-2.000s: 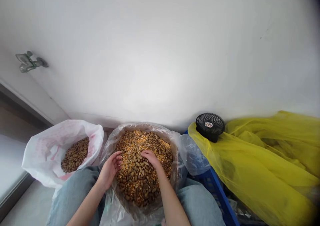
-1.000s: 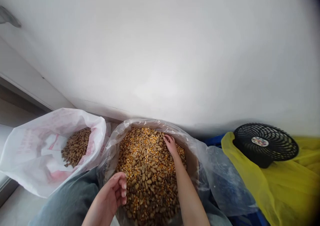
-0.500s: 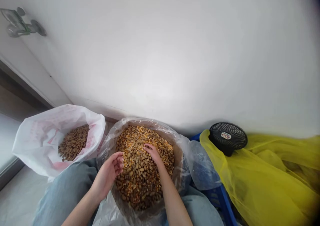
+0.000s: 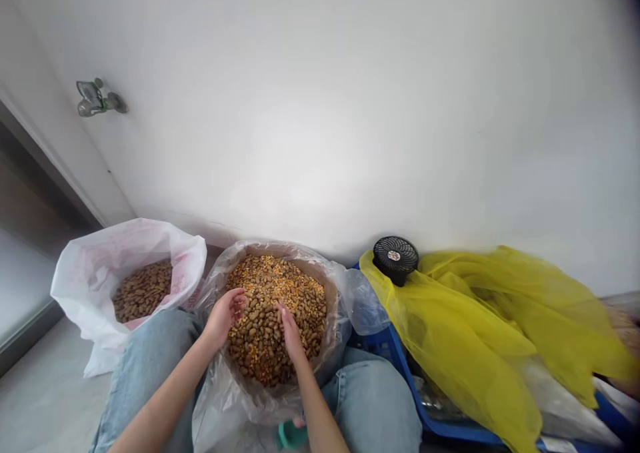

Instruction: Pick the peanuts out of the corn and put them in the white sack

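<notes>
Between my knees stands a clear plastic bag, its mouth wide, filled with a mix of yellow-orange kernels like corn and larger brown oval pieces like nuts or beans. My left hand is at the left side of the mix, fingers loosely curved and apart, holding nothing visible. Over the middle right of it is my right hand, fingers stretched out, palm facing left, close to the brown pieces. Whether its fingertips touch them I cannot tell. To the left, a white sack holds brown oval pieces only.
On the right, yellow netting drapes over a blue plastic crate, with a small black fan on it. A tap projects from the white wall. A green object lies below the bag.
My right hand has turned from palm down to palm facing left and come nearer my body. My left hand stays at the left side. The view has shifted, showing more on the right.
</notes>
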Demonstrator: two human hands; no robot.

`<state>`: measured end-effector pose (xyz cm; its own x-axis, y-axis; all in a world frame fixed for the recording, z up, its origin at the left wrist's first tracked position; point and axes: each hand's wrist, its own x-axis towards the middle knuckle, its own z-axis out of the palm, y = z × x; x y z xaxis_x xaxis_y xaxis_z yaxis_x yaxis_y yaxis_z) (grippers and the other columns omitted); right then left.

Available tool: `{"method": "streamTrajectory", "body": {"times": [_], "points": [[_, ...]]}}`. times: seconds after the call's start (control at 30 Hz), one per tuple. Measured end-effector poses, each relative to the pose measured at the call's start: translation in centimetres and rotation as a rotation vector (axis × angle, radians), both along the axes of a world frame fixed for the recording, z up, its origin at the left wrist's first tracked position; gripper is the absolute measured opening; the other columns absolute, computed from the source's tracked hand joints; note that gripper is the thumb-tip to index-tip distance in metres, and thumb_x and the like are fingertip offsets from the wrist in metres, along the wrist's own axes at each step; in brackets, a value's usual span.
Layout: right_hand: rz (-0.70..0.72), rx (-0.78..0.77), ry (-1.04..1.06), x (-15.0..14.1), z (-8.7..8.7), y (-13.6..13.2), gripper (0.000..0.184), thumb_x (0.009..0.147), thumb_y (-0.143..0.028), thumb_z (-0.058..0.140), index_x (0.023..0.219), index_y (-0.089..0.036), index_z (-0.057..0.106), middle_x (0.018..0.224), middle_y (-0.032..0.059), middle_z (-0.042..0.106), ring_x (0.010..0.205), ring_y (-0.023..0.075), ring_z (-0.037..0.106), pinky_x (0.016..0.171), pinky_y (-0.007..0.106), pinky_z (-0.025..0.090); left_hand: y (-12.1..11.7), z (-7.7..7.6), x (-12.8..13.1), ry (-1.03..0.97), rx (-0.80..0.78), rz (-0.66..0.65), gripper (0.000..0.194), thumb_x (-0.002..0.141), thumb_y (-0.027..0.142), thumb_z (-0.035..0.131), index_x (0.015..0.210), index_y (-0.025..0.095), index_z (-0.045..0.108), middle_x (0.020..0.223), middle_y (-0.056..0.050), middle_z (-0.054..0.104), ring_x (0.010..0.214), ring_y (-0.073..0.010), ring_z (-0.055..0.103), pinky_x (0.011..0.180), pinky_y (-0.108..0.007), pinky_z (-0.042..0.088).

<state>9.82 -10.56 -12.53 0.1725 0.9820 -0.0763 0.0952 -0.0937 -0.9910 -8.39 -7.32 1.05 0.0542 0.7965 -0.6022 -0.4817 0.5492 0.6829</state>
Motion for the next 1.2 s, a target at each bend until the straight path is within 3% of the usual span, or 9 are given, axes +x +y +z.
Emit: {"method": "streamTrajectory", "body": {"times": [0.17,0.33,0.43,0.57,0.67,0.77,1.0,1.1,1.2], "points": [[-0.182,-0.006,0.191,0.3,-1.4,-2.5,0.055,0.075,-0.057,0.037,0.113,-0.022,0.052,0.125,0.0048,0.048,0.116,0.0187,0.043,0.098,0.037,0.031,-0.1,-0.7,-0.1,0.091,0.025,-0.019,0.018,0.068,0.024,0.048,0.081,0.015,0.057,0.065,0.001,0.057,0.054,-0.0093,0.052,0.049,-0.021,0.037],[-0.488,-0.054,0.203,0.1,-4.4,-6.4,0.065,0.072,-0.060,0.035,0.115,-0.014,0.050,0.123,0.0123,0.049,0.107,0.0214,0.051,0.090,0.035,0.039,-0.3,-1.8,0.0,0.237,0.074,-0.077,0.022,0.068,0.029,0.046,0.083,0.016,0.056,0.069,0.000,0.057,0.055,-0.0098,0.051,0.048,-0.021,0.036],[-0.596,-0.075,0.160,-0.7,-5.6,-8.2,0.061,0.071,-0.058,0.038,0.109,-0.013,0.052,0.116,0.0142,0.054,0.098,0.0215,0.056,0.086,0.034,0.042,-0.6,-2.7,0.6,0.399,0.163,-0.185,0.025,0.070,0.035,0.045,0.084,0.016,0.055,0.073,-0.002,0.057,0.059,-0.0121,0.052,0.049,-0.022,0.037],[-0.558,-0.068,0.006,-2.0,-5.6,-8.8,0.044,0.071,-0.048,0.044,0.097,-0.016,0.058,0.106,0.0121,0.059,0.099,0.0210,0.055,0.087,0.033,0.040,-1.4,-4.5,1.7,0.722,0.373,-0.481,0.029,0.075,0.035,0.038,0.087,0.015,0.054,0.082,-0.006,0.059,0.075,-0.0171,0.055,0.065,-0.027,0.042],[-0.520,-0.049,-0.090,-2.4,-5.5,-8.6,0.036,0.069,-0.039,0.047,0.094,-0.016,0.059,0.101,0.0114,0.061,0.095,0.0212,0.056,0.086,0.033,0.040,-2.6,-6.1,2.4,1.020,0.565,-0.753,0.031,0.075,0.030,0.040,0.099,0.015,0.053,0.101,-0.009,0.057,0.097,-0.0196,0.051,0.083,-0.030,0.037],[-0.527,-0.028,-0.137,-2.4,-5.7,-8.5,0.034,0.067,-0.032,0.049,0.094,-0.015,0.058,0.097,0.0117,0.061,0.092,0.0214,0.057,0.083,0.033,0.042,-3.8,-7.5,2.7,1.252,0.604,-0.941,0.043,0.074,0.027,0.043,0.116,0.017,0.044,0.120,-0.011,0.046,0.109,-0.0212,0.044,0.089,-0.031,0.033],[-0.544,-0.013,-0.165,-2.7,-5.7,-8.4,0.038,0.060,-0.019,0.049,0.096,-0.016,0.056,0.095,0.0104,0.059,0.077,0.0185,0.058,0.071,0.030,0.047,-4.3,-9.4,2.5,1.452,0.554,-1.056,0.058,0.073,0.020,0.043,0.128,0.015,0.029,0.129,-0.014,0.034,0.109,-0.0220,0.045,0.086,-0.030,0.035],[-0.537,-0.031,-0.158,-3.0,-5.2,-8.4,0.041,0.059,-0.015,0.048,0.099,-0.015,0.055,0.090,0.0087,0.059,0.065,0.0156,0.057,0.065,0.028,0.047,-4.3,-9.7,2.7,1.473,0.556,-1.067,0.056,0.074,0.020,0.041,0.128,0.015,0.029,0.129,-0.014,0.035,0.107,-0.0215,0.046,0.085,-0.030,0.036],[-0.536,-0.014,-0.189,-3.1,-4.7,-8.2,0.040,0.060,-0.016,0.049,0.099,-0.016,0.056,0.085,0.0069,0.059,0.067,0.0165,0.057,0.063,0.027,0.047,-4.8,-9.7,3.4,1.432,0.575,-1.107,0.050,0.075,0.021,0.040,0.125,0.017,0.034,0.126,-0.012,0.040,0.109,-0.0195,0.045,0.086,-0.029,0.035]]}}
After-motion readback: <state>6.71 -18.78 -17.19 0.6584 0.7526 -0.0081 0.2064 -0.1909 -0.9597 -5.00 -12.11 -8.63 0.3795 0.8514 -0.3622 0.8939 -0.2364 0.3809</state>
